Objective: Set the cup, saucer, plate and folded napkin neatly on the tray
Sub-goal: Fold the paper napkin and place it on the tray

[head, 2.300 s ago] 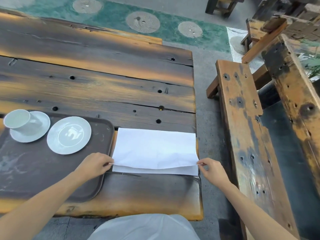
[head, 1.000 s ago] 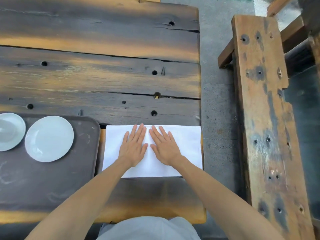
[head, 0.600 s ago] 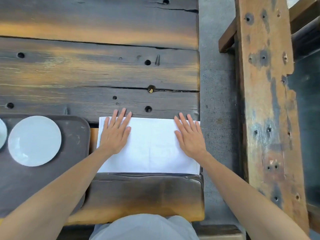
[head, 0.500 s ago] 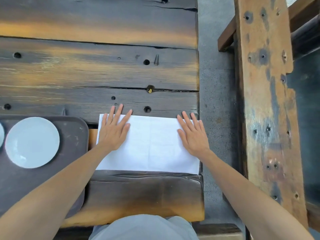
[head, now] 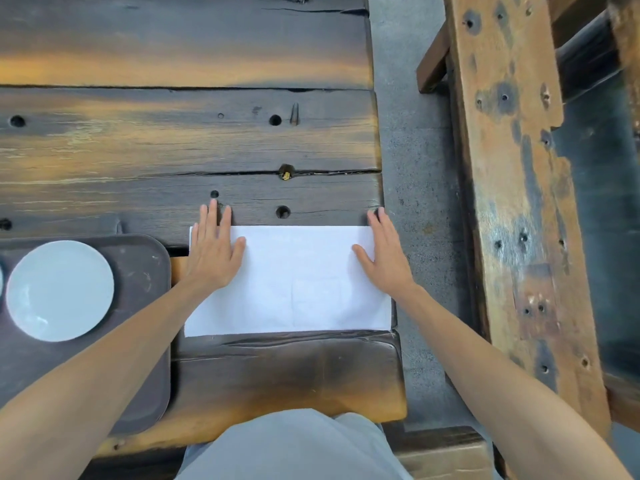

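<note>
Both hands, left [head: 213,258] and right [head: 386,259], lay flat and open on the napkin [head: 294,282], a thin, limp sheet probably best pinched at its corners.

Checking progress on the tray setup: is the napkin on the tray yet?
Not yet. The napkin lies flat on the table beside the tray, both hands pressing its ends.

Left edge slices through the tray [head: 145,341], and only a sliver of saucer [head: 1,280] peeks in; the cup's out of sight. Napkin [head: 294,282] corners are hidden under both palms.
</note>
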